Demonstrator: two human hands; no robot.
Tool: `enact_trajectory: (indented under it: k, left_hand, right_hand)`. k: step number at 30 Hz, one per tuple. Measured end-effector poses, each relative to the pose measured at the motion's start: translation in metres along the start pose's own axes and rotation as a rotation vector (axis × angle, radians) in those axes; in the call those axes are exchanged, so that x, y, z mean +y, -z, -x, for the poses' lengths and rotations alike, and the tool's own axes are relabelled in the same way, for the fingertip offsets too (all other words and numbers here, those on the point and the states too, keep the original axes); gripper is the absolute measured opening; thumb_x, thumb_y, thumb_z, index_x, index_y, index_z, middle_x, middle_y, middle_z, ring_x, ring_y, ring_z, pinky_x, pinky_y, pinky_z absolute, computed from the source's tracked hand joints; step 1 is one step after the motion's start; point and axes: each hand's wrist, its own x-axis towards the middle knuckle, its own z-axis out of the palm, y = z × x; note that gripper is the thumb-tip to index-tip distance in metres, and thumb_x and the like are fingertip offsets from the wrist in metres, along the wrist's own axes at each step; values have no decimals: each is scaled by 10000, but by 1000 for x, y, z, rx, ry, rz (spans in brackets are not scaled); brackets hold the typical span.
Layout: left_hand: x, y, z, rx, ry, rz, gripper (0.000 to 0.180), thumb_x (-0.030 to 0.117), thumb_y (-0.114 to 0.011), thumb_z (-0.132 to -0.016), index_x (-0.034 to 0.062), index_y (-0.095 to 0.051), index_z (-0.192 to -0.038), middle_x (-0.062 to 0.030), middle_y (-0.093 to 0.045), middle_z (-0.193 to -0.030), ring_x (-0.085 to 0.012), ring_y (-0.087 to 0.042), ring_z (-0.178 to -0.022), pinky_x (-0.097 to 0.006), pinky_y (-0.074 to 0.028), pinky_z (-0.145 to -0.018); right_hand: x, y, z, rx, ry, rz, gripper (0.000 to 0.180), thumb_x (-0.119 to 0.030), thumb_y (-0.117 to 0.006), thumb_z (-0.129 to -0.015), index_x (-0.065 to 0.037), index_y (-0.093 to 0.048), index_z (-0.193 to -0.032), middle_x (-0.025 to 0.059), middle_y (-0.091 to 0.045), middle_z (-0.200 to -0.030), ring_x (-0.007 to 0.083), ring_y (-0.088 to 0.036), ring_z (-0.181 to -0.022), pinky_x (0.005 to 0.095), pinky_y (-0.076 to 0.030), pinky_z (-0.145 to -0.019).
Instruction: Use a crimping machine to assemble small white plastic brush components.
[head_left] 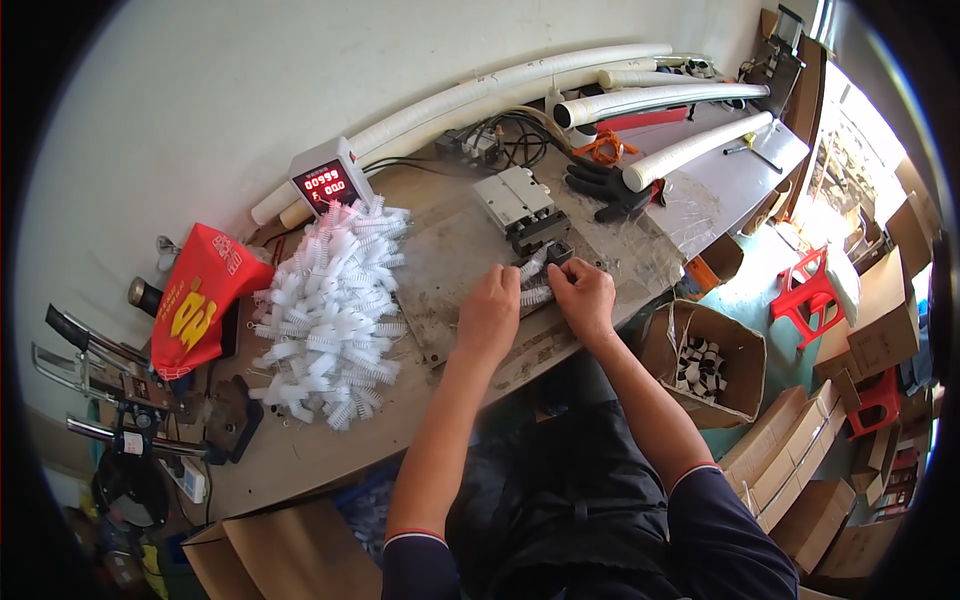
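Observation:
Both my hands work close together at a small metal clamping machine [515,200] with a dark front fixture [555,252]. My left hand [488,315] is closed, with its fingertips on a white bristle brush [537,297] that lies between my hands. A second short white bristle piece [535,264] sits just behind, beside the fixture. My right hand [585,298] is closed in a pinch at the fixture's near side, and its fingers hide what it grips. To the left lies a big pile of white spiral bristle brushes [335,310].
A counter box with a red lit display [325,180] stands behind the pile, next to a red bag [205,300]. Long white tubes [520,75] and a black glove [610,188] lie behind. A cardboard box of black-and-white pieces [702,360] stands right, beyond the table edge.

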Motion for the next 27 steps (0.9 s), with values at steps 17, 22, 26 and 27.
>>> enact_trajectory:
  k: [17, 22, 26, 27]
  left_hand:
    - [0, 17, 20, 249, -56, 82, 291, -48, -632, -867, 62, -605, -1135, -113, -645, -1072, -326, -677, -960, -426, -567, -761]
    - [0, 15, 20, 261, -98, 65, 312, -53, -637, -836, 58, -613, -1128, -111, -654, -1073, -324, -678, -975, -419, -572, -784]
    - [6, 13, 20, 216, -111, 37, 287, -18, -632, -832, 58, -618, -1109, -103, -655, -1049, -313, -674, -959, -404, -572, -775]
    - [7, 12, 20, 219, -107, 29, 287, -18, -632, -832, 58, -618, -1109, -103, -655, -1049, -313, -674, -959, -404, -572, -775]
  right_hand:
    - [1, 21, 5, -249, -109, -746, 254, -79, -719, -920, 19, -705, -1153, -5, -685, -851, 38, -562, -709, 217, -450, -609]
    - [7, 22, 2, -305, -215, -917, 212, -134, -733, -950, 1, -722, -1114, -4, -682, -820, 34, -526, -634, 213, -402, -545]
    - [15, 19, 0, -326, -209, -844, 163, -153, -731, -963, -4, -734, -1028, -6, -667, -763, 41, -527, -586, 215, -394, -519]
    - [15, 19, 0, -322, -228, -835, 156, -155, -730, -965, -4, -735, -1004, -6, -661, -747, 40, -526, -576, 216, -390, -513]
